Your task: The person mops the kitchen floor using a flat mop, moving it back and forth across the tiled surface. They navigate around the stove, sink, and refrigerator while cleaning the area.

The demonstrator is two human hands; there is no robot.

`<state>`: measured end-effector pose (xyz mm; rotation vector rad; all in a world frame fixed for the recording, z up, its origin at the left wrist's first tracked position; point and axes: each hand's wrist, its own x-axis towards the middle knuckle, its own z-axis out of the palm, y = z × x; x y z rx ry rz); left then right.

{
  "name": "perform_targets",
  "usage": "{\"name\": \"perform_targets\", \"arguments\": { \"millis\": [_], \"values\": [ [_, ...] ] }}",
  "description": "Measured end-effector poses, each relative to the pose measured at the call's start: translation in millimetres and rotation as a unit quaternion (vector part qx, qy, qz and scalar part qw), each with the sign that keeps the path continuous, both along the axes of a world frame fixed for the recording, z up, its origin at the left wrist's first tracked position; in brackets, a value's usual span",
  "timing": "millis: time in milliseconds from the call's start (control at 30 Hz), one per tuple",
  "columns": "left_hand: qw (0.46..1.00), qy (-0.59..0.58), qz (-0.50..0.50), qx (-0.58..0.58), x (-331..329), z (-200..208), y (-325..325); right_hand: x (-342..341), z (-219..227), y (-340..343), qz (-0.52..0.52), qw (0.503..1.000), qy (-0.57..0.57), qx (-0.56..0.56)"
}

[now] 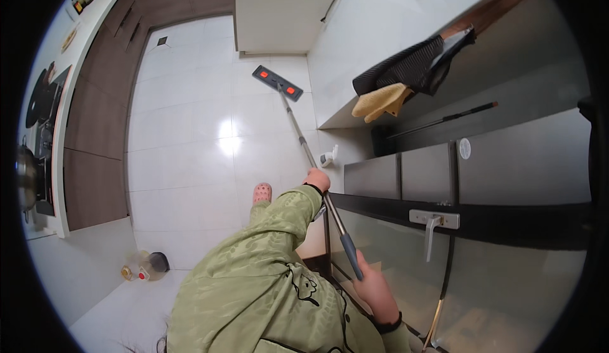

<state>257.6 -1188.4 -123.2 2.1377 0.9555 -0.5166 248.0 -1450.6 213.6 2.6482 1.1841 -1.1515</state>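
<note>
A flat mop (296, 128) with a long metal pole slants across the view from lower right to upper middle. Its dark grey rectangular head (278, 83), with two orange-red pieces on top, lies on the white tiled floor (184, 131). My left hand (317, 179) is wrapped round the pole partway up. Lower down, my right hand (374, 289) is closed on the grey grip at the pole's end. A green patterned sleeve covers my left arm. One pink clog (262, 193) shows on the floor to the left of my left hand.
A glass door (393, 239) with a metal handle stands close on the right. Dark cabinets (95, 118) with a stove above line the left. Bottles (146, 266) stand at lower left, a small white object (329, 156) beside the pole. Cloths (406, 74) hang at upper right.
</note>
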Motion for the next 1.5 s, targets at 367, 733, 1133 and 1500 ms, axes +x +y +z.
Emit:
{"name": "perform_targets", "arguments": {
  "millis": [367,733,1133,1500],
  "values": [
    [0.969,0.000,0.057,-0.240,-27.1,-22.7,-128.1,-23.1,182.5,-203.5,-0.216,0.967,0.010,-0.132],
    [0.740,-0.223,0.498,-0.393,-15.2,26.8,-51.2,35.3,61.1,-99.7,-0.098,0.993,0.035,0.053],
    [0.889,-0.174,0.406,-0.123,-15.4,17.6,89.9,24.9,-25.8,126.2,0.017,1.000,-0.002,0.024],
    [0.978,0.077,-0.194,0.029,-44.3,-26.2,-61.9,14.2,33.7,-148.4,-0.097,0.988,0.119,0.017]
  ]
}}
